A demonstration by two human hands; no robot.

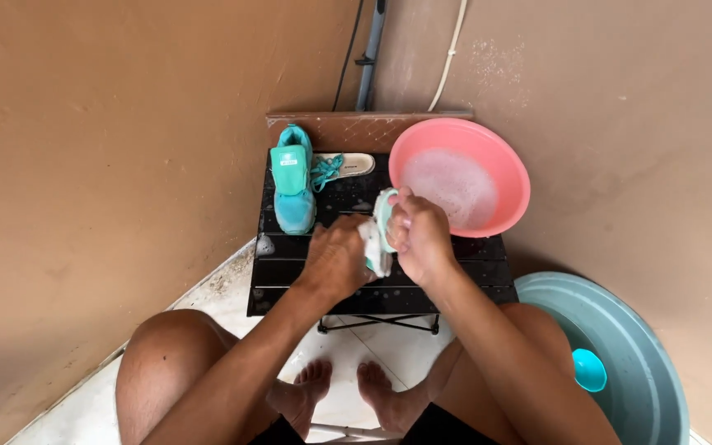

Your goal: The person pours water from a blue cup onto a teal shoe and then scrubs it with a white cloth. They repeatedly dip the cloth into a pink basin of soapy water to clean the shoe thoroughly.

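My left hand (pixel 335 262) and my right hand (pixel 422 235) meet over a small black slatted table (pixel 290 272). Between them they grip a soapy teal shoe (pixel 385 216), stood on edge with white foam or a cloth against it; which hand holds what is partly hidden. A second teal shoe (pixel 293 177) lies flat on the table's far left, its laces trailing right. Beside it rests a pale insole (pixel 348 164).
A pink basin (pixel 504 161) of sudsy water sits on the table's far right. A grey-green tub (pixel 644 363) with a small blue scoop (pixel 589 369) stands on the floor at right. Brown walls meet behind the table. My bare feet (pixel 344 387) rest on white tiles.
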